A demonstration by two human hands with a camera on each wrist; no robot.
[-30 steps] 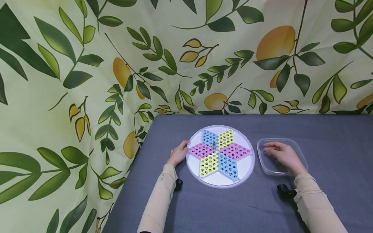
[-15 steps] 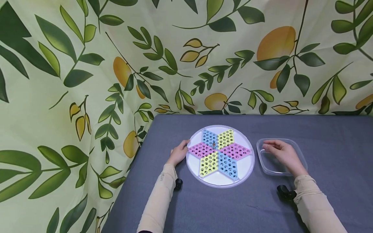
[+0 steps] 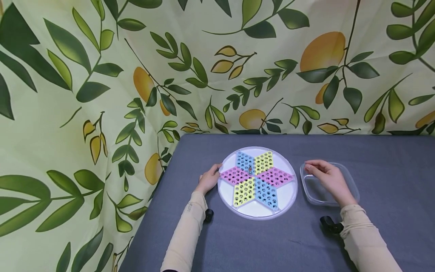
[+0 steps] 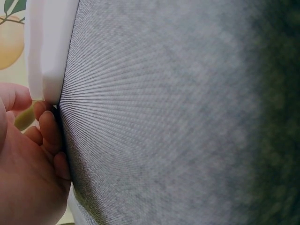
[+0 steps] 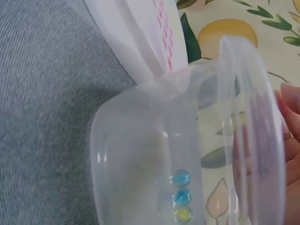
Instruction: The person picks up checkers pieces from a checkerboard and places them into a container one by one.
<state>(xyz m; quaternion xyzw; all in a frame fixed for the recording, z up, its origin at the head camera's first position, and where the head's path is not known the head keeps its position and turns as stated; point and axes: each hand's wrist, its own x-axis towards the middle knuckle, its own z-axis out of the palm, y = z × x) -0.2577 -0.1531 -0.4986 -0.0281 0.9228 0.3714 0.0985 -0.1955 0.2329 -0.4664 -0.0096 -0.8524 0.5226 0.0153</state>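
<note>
A round white Chinese checkers board (image 3: 255, 213) bears a star of blue, yellow and pink holes. My left hand (image 3: 208, 180) grips its left rim, thumb above and fingers (image 4: 49, 129) beneath in the left wrist view. A small marble (image 3: 250, 169) shows near the star's centre. My right hand (image 3: 327, 182) is above the clear plastic container (image 3: 314, 200), thumb and forefinger tips brought together near its left rim. Whether anything lies between them is hidden. Through the container wall in the right wrist view show two blue marbles (image 5: 182, 178) and a yellow-green marble (image 5: 183, 214).
Grey cloth (image 3: 272, 245) covers the table. A leaf-and-fruit patterned curtain (image 3: 204, 87) hangs behind it and along its left side. The container stands just right of the board, with a narrow gap between them.
My right hand has risen a little and shifted left over the container, its thumb and fingers drawing together. The left hand stays on the board's rim.
</note>
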